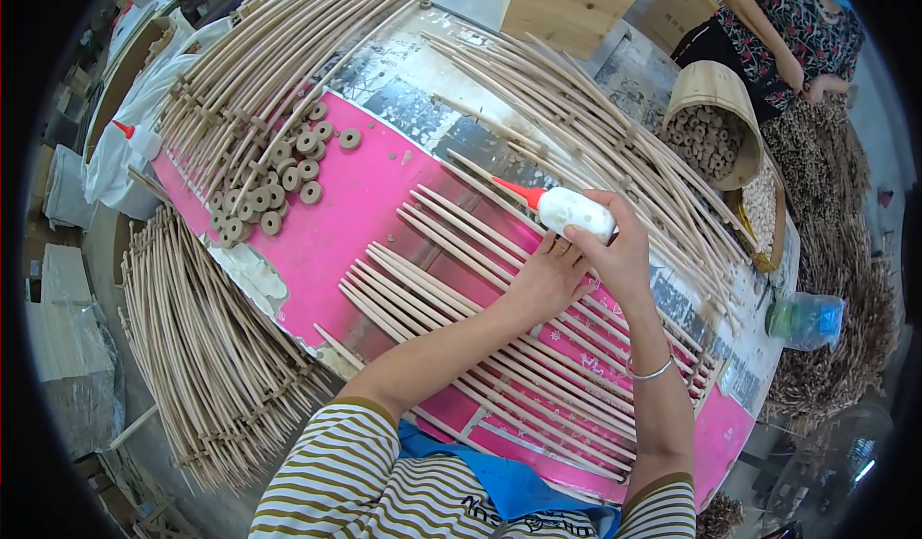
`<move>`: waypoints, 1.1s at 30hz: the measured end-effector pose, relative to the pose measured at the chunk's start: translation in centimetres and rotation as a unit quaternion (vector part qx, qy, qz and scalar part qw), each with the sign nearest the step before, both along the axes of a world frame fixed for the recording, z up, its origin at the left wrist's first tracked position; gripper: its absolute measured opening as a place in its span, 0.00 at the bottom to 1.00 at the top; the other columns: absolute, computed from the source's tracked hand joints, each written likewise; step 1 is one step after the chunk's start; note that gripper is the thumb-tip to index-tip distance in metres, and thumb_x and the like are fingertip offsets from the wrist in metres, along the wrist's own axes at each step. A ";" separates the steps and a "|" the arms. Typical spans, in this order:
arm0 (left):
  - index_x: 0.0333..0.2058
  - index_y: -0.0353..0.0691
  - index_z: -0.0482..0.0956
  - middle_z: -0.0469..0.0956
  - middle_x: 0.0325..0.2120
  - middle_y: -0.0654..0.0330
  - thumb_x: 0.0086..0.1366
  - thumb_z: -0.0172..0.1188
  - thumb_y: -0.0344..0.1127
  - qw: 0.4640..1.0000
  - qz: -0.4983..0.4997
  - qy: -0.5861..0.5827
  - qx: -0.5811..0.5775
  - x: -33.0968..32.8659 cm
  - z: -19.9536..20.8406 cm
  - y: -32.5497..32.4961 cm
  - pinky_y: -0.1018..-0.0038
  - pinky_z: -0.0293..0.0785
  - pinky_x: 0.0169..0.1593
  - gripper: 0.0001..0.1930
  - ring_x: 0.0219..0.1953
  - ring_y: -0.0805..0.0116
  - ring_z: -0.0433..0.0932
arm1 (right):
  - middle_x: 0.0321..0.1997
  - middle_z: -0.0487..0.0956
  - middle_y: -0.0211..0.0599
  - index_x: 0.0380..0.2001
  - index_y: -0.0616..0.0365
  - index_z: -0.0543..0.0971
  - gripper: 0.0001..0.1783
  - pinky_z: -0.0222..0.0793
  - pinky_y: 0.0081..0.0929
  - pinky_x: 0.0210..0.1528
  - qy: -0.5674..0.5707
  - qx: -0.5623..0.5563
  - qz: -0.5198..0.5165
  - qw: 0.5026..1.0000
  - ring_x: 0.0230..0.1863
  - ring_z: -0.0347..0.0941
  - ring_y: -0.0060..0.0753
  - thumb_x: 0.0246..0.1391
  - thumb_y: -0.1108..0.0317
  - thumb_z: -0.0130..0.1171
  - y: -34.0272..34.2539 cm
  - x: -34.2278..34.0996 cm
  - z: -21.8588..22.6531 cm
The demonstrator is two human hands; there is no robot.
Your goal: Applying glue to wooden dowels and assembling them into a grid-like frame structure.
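In my right hand (619,251) is a white squeeze bottle (574,212) with a red pointed nozzle, tilted so the nozzle points left over the rods. My left hand (552,275) is just below the bottle, above the row of wooden rods (451,236). Its fingers are curled, and whatever they hold is hidden. Slim, pale rods lie side by side across the pink board (360,188), running under both forearms. Several drilled wooden discs (274,188) are piled on the board to the left.
Bundles of rods with discs lie at the far left (288,49), left below the table (202,356) and far right (615,135). A tipped wooden bucket (711,126) holds discs. A second red-tipped bottle (144,140) stands left. Another person (797,30) is at upper right.
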State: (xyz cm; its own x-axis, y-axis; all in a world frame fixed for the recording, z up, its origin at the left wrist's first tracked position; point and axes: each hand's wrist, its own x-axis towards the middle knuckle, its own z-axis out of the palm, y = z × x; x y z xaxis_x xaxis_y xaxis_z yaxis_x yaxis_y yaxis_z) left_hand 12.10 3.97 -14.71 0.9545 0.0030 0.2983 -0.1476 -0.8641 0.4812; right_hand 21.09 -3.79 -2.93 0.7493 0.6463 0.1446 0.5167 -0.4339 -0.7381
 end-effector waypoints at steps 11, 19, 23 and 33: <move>0.63 0.36 0.72 0.67 0.67 0.47 0.70 0.56 0.54 0.999 0.002 -0.030 -0.015 0.2 -0.1 0.0 0.49 0.46 0.77 0.32 0.73 0.47 0.57 | 0.46 0.84 0.45 0.51 0.61 0.80 0.27 0.75 0.34 0.49 0.022 0.017 -0.010 1.000 0.46 0.82 0.42 0.46 0.64 0.74 1.2 0.7 -1.1; 0.63 0.38 0.73 0.67 0.68 0.49 0.70 0.56 0.54 1.000 -0.001 -0.013 -0.012 0.1 0.0 0.2 0.51 0.42 0.78 0.31 0.75 0.49 0.55 | 0.46 0.83 0.45 0.50 0.61 0.80 0.26 0.75 0.35 0.49 0.009 0.010 -0.008 1.000 0.46 0.82 0.43 0.47 0.65 0.74 1.8 0.6 -1.2; 0.63 0.38 0.72 0.67 0.68 0.50 0.69 0.56 0.54 1.000 -0.007 -0.001 -0.009 0.2 0.3 0.1 0.50 0.42 0.78 0.32 0.75 0.50 0.54 | 0.46 0.84 0.44 0.50 0.60 0.80 0.26 0.75 0.34 0.49 0.001 0.006 -0.005 1.000 0.47 0.82 0.43 0.47 0.65 0.74 1.7 0.8 -1.3; 0.65 0.38 0.72 0.68 0.67 0.49 0.70 0.54 0.55 0.999 -0.019 0.029 -0.001 0.3 0.3 0.2 0.50 0.42 0.78 0.33 0.75 0.50 0.56 | 0.47 0.84 0.43 0.50 0.59 0.80 0.26 0.75 0.35 0.49 0.012 0.008 -0.012 1.000 0.47 0.82 0.43 0.47 0.65 0.74 1.7 1.0 -2.1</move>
